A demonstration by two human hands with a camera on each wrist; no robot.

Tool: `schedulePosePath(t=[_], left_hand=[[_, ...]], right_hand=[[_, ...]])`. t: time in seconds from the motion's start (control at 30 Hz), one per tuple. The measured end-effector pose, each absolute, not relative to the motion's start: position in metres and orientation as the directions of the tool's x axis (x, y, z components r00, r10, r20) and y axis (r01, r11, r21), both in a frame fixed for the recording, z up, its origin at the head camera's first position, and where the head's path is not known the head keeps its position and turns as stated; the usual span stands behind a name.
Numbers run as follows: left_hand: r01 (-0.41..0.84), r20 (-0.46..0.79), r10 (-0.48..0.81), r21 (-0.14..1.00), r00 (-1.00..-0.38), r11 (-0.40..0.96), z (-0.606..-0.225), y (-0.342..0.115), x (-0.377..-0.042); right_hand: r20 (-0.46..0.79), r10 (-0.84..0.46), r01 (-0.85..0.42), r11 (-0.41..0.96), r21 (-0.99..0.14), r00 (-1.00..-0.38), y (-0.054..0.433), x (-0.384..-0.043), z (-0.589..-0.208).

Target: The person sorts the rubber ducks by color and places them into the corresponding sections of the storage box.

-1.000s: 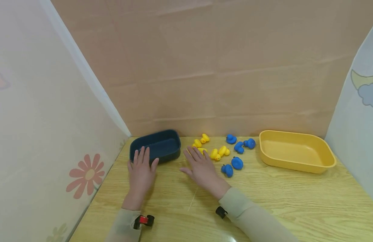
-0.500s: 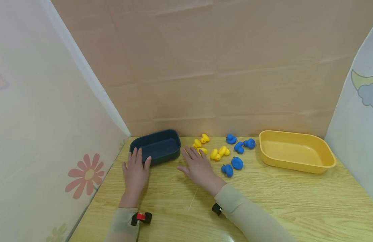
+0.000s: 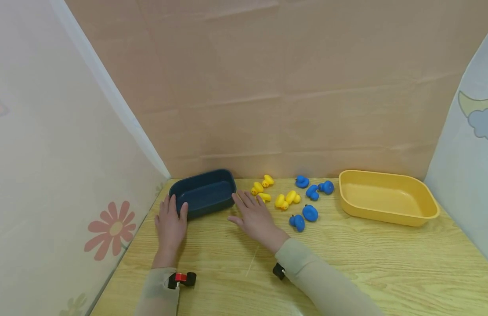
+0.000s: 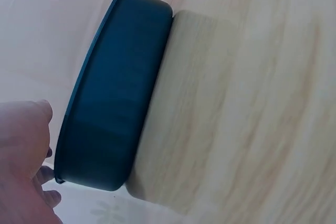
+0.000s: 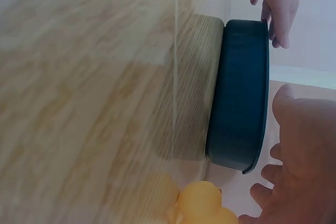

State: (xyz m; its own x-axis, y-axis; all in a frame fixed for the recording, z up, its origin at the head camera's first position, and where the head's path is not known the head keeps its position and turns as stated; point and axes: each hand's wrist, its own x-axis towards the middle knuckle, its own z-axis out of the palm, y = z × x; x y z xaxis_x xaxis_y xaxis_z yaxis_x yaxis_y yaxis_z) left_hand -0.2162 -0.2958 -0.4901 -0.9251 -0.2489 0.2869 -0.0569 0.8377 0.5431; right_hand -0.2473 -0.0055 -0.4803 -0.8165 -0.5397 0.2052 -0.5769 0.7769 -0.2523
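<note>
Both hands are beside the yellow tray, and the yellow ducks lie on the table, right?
Not quite: the left hand and right hand are beside the dark tray, as the head view shows. The yellow ducks do lie on the table.

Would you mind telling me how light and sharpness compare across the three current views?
Head view: fairly even light, with the yellow bin clear-edged; left wrist view: dim and hazy, a darker patch, shadow or reflection, lying on the tabletop beside the dark bin; right wrist view: also hazy, with a soft-looking yellow duck cut off by the bottom edge.
</note>
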Motion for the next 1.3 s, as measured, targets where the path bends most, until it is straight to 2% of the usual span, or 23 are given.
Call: schedulePosePath(t=[0.23,0.6,0.87,1.2,1.3], left_hand=[[-0.054,0.290,-0.280,0.600,-0.915,0.798,-0.498,-0.297,-0.219],[-0.064,0.188,-0.303,0.747,-0.934,0.662,-0.510,-0.303,-0.228],[-0.069,0.133,-0.349,0.857,-0.928,0.511,-0.515,-0.306,-0.233],[-0.054,0.105,-0.315,0.888,-0.943,0.457,-0.519,-0.314,-0.241],[-0.040,0.103,-0.299,0.899,-0.949,0.436,-0.520,-0.315,-0.244]], right_hand=[[0.212,-0.555,-0.594,0.764,-0.253,-0.804,-0.008,-0.251,-0.486],[0.247,-0.565,-0.615,0.744,-0.260,-0.788,-0.006,-0.256,-0.492],[0.299,-0.504,-0.582,0.750,-0.314,-0.810,0.007,-0.256,-0.488],[0.309,-0.442,-0.536,0.752,-0.383,-0.842,0.032,-0.251,-0.478],[0.278,-0.423,-0.504,0.769,-0.394,-0.862,0.041,-0.249,-0.475]])
